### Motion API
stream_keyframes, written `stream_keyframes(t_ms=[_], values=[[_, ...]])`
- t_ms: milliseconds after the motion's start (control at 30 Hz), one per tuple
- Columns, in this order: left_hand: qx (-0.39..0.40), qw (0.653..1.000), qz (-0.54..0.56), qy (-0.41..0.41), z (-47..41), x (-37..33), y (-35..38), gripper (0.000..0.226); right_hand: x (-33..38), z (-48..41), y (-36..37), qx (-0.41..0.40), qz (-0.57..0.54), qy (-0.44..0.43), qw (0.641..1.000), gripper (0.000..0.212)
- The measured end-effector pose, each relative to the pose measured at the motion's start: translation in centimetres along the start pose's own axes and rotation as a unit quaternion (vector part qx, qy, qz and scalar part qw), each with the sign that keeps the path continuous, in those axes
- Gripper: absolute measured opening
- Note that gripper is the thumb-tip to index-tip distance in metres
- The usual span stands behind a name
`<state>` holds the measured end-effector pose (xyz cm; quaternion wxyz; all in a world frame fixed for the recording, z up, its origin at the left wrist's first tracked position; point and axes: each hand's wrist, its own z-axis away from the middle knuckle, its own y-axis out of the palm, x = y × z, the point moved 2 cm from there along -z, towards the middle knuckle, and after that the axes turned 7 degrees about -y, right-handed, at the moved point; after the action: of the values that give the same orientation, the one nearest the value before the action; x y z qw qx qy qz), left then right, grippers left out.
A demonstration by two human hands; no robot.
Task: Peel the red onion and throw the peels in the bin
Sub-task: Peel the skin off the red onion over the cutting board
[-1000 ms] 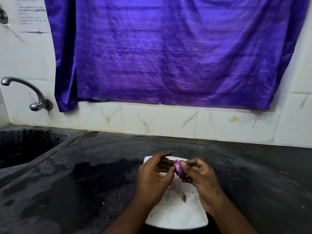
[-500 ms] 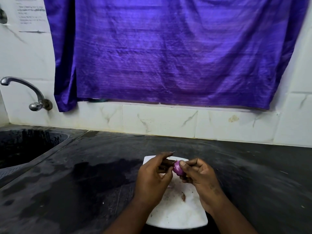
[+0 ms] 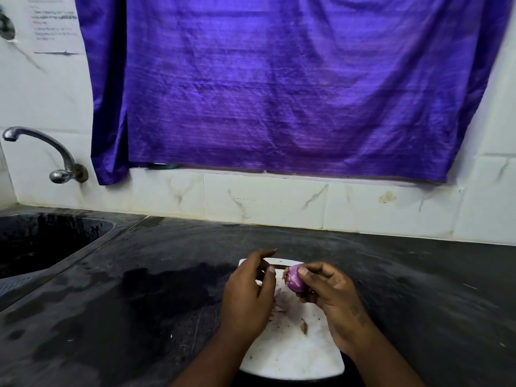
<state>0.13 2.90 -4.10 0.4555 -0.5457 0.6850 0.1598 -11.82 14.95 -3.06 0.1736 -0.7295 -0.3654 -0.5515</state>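
Observation:
A small red onion (image 3: 294, 281), purple and glossy with a ragged brown end facing left, is held above a white cutting board (image 3: 290, 353). My right hand (image 3: 332, 300) grips it with thumb and fingers. My left hand (image 3: 245, 297) hovers a short gap to the onion's left with its fingers curled. It pinches what looks like a thin dark knife blade (image 3: 279, 266) pointing at the onion, and most of this is hidden by the hand. Peel scraps (image 3: 303, 327) lie on the board. No bin is in view.
The board lies on a dark stone counter (image 3: 139, 303) with a wet patch to its left. A sunken black sink (image 3: 42, 241) and a metal tap (image 3: 42, 146) are at the far left. A purple cloth (image 3: 279, 93) hangs on the tiled wall behind.
My left hand, which was touching the onion, has drawn a little to the left, and a gap has opened. My right hand keeps the onion in about the same place.

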Motion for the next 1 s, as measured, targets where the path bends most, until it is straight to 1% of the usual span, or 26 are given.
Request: stream_keyframes(t_ms=[67,167,233,333,467,567,667,833,1000], values=[[0.013,1.000,0.011,0.017,0.07,-0.35,0.00,0.018,0.05,0.02,0.02,-0.004,0.000,-0.005,1.000,0.032],[0.046,0.998,0.039,0.036,0.31,-0.97,0.02,0.012,0.06,-0.02,-0.11,-0.014,0.003,-0.008,1.000,0.037],[0.059,0.996,0.041,0.047,0.42,-1.11,0.11,0.016,-0.09,-0.10,-0.19,-0.014,0.003,-0.003,1.000,0.031],[0.055,0.996,0.046,0.047,0.37,-0.80,0.30,0.022,-0.38,-0.22,-0.23,-0.010,0.015,0.003,1.000,0.020],[0.041,0.997,0.049,0.046,0.17,-0.57,0.36,0.023,-0.38,-0.23,-0.20,-0.010,0.018,0.002,1.000,0.019],[0.030,0.997,0.032,0.066,0.07,-0.42,0.33,0.022,-0.40,-0.22,-0.21,-0.013,0.006,0.005,1.000,0.020],[0.011,0.997,0.017,0.077,0.07,-0.37,0.17,0.028,-0.40,-0.20,-0.15,-0.013,-0.001,0.009,1.000,0.019],[0.041,0.997,0.036,0.062,0.30,-0.77,0.24,0.024,-0.41,-0.19,-0.28,-0.013,0.010,0.003,1.000,0.019],[0.033,0.997,0.044,0.046,0.23,-0.61,0.29,0.026,-0.48,-0.30,-0.23,-0.010,0.019,0.004,1.000,0.018]])
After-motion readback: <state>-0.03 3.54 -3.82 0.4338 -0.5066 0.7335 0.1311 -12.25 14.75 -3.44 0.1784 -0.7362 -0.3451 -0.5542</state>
